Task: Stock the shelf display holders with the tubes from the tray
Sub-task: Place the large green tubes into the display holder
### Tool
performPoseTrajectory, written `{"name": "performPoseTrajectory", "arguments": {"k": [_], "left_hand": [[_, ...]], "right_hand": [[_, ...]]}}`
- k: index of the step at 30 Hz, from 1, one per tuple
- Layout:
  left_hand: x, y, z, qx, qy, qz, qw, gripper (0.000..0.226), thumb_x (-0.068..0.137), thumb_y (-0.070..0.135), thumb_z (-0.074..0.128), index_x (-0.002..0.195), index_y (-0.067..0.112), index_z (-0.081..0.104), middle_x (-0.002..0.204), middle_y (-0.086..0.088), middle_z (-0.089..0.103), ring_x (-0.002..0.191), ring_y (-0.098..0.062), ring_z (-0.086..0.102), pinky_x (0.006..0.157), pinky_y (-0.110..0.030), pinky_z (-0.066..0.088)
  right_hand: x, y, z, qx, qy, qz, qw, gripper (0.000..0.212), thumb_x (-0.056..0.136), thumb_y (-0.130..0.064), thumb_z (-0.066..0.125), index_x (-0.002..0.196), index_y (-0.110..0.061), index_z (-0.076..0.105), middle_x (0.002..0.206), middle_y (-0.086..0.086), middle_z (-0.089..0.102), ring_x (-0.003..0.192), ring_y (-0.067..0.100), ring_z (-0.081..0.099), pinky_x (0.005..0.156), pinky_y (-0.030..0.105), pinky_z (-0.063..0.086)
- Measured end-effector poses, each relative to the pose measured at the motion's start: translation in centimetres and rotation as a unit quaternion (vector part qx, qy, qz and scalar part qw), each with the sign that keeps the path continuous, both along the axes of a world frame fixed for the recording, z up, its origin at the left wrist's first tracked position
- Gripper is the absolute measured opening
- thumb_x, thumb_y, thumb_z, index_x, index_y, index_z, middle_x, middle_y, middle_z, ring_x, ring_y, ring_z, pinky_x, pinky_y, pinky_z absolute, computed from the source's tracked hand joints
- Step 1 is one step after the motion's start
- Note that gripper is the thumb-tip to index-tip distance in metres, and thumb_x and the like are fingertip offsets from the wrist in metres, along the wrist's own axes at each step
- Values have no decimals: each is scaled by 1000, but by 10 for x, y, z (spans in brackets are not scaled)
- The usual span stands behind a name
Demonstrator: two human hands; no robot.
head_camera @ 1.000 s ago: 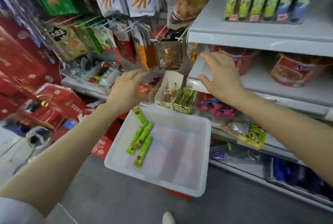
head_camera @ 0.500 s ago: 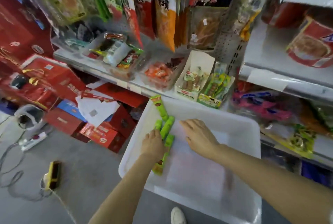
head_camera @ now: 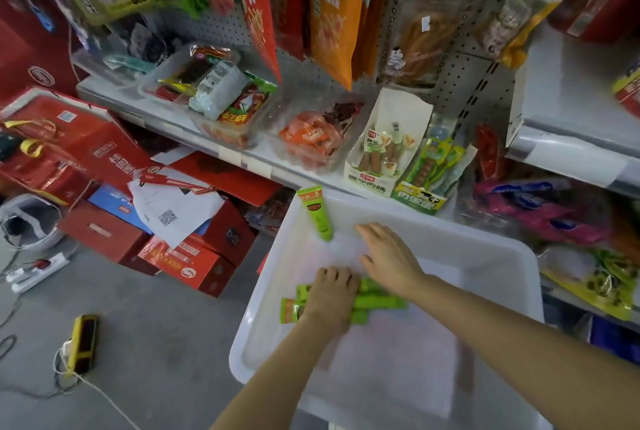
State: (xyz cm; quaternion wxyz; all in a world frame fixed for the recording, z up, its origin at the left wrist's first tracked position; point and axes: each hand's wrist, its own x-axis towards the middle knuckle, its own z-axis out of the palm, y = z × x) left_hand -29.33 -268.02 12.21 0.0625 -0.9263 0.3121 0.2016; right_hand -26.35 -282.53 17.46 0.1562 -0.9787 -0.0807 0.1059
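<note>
Several green tubes (head_camera: 379,302) lie bunched crosswise in the white tray (head_camera: 491,253). My left hand (head_camera: 330,296) is on top of the bunch, fingers curled down around the tubes. One more green tube (head_camera: 316,214) leans against the tray's far left rim. My right hand (head_camera: 389,256) lies flat in the tray just beyond the bunch, fingers straight and holding nothing. On the shelf behind the tray stand a white cardboard display holder (head_camera: 375,156) and a green display holder (head_camera: 420,195), both with packets in them.
Clear tubs of snacks (head_camera: 308,138) sit on the shelf (head_camera: 242,156) left of the holders, under hanging snack bags (head_camera: 332,10). Red boxes (head_camera: 194,256) are piled on the floor at left, beside a power strip (head_camera: 38,268) and a yellow device (head_camera: 83,339).
Both hands came down from the shelf into the tray. My left hand has pulled the loose tubes nearer and turned them crosswise. The view has closed in on the tray.
</note>
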Motion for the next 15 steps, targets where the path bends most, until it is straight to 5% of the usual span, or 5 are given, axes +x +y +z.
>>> {"name": "performPoseTrajectory", "arguments": {"k": [2, 5, 8, 11, 15], "left_hand": [[-5, 0, 1, -16, -32, -93, 995, 58, 88, 19, 53, 143, 12, 37, 132, -13, 47, 117, -37, 47, 111, -52, 23], [-13, 2, -4, -39, -92, -161, 982, 43, 83, 21, 42, 116, 31, 67, 99, 1, 68, 89, -29, 64, 104, -52, 31], [-29, 8, -6, -77, -99, -136, 983, 43, 80, 26, 48, 118, 39, 63, 112, 0, 67, 101, -30, 64, 99, -52, 36], [-60, 1, 14, -176, -21, 130, 975, 67, 65, 23, 68, 129, 30, 50, 130, -2, 54, 113, -31, 59, 95, -47, 46], [-69, -22, 42, -251, 149, 496, 818, 91, 84, 44, 54, 153, 13, 3, 153, -2, 14, 136, -27, 30, 103, -42, 36]], "right_hand": [[5, 3, -2, 30, 19, -30, 999, 56, 90, -19, 55, 142, -11, 36, 137, 9, 46, 124, 28, 43, 103, 36, 36], [15, 13, -4, 95, 46, -82, 991, 58, 89, -21, 60, 142, -10, 38, 136, 9, 50, 124, 26, 46, 103, 36, 39], [30, 30, -6, 169, 69, -144, 973, 57, 85, -23, 67, 135, -9, 45, 131, 7, 56, 119, 24, 53, 98, 34, 43], [42, 54, -11, 209, 65, -221, 950, 47, 75, -30, 75, 115, -10, 58, 115, 8, 64, 108, 27, 59, 87, 35, 48], [48, 88, -18, 149, 29, -324, 934, 48, 70, -51, 72, 100, -17, 58, 104, 4, 67, 99, 29, 61, 81, 37, 48]]}}
